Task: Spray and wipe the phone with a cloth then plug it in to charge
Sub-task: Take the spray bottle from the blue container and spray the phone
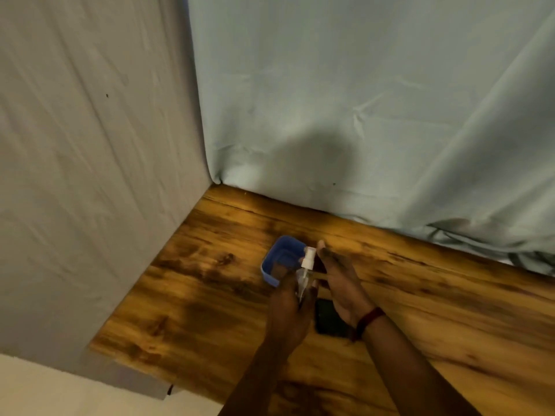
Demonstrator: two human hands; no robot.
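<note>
My left hand (288, 310) grips a small clear spray bottle (308, 261) with a white pump nozzle and holds it upright above the table. My right hand (342, 283) is beside the bottle on its right, fingers straight, palm turned toward the nozzle. A red band circles the right wrist. A black phone (329, 322) lies flat on the wooden table (210, 295) below and between my hands, partly hidden by them. A dark reddish patch shows between nozzle and right palm; what it is I cannot tell.
A small blue open box (277, 259) stands on the table just behind my left hand. Pale blue-grey cloth (360, 115) hangs along the back and left edges of the table. Bare wood stretches to the right and toward the front.
</note>
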